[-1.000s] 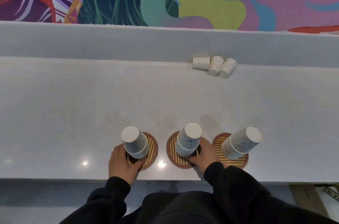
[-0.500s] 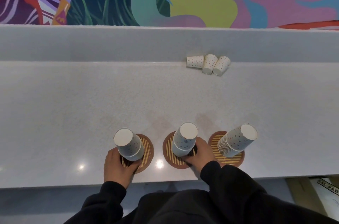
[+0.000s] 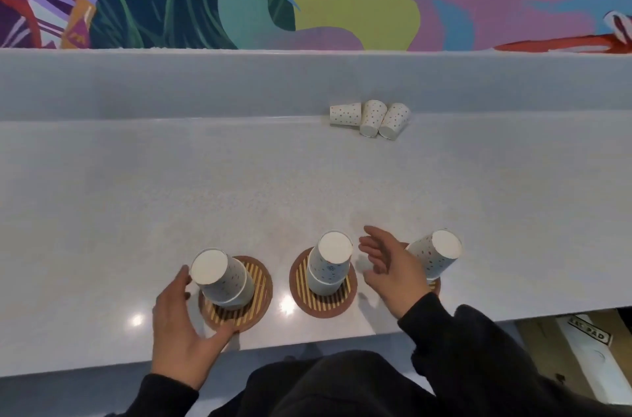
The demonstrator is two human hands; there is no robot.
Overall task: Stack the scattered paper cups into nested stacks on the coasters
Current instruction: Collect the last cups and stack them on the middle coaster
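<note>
Left hand point(image 3: 181, 321): open, fingers curved round the near-left side of the left stack of upturned white dotted paper cups point(image 3: 222, 280), thumb on the rim of its round brown coaster with yellow slats point(image 3: 251, 312). Whether the fingertips touch the cup wall cannot be told; nothing is gripped. Right hand point(image 3: 393, 274): open, fingers spread, empty, held between the middle stack point(image 3: 330, 262) and the right stack point(image 3: 434, 254), touching neither as far as can be seen.

Landmark: middle stack. It sits centred on its own slatted coaster point(image 3: 301, 283). The left stack is just left of it and leans off-centre on its coaster. The right stack is just right of it, tilted away; its coaster is mostly hidden by the right hand. Three loose dotted cups point(image 3: 369, 117) lie on their sides, touching each other, well beyond the middle stack and slightly right, against the back ledge of the pale grey speckled worktop point(image 3: 171, 197).

Step judged: stacks released, loose cups to be fetched next. Advice: each cup should be taken by the wall near the base, not the rim, since thin paper is likely to crush easily. It should be inverted, lined up with the stack axis and lowered straight; the tapered walls should self-centre. The leaning stacks would be best squared first, steadied with the free hand.

Worktop surface is glossy, with light glints, so the coasters may slide.
</note>
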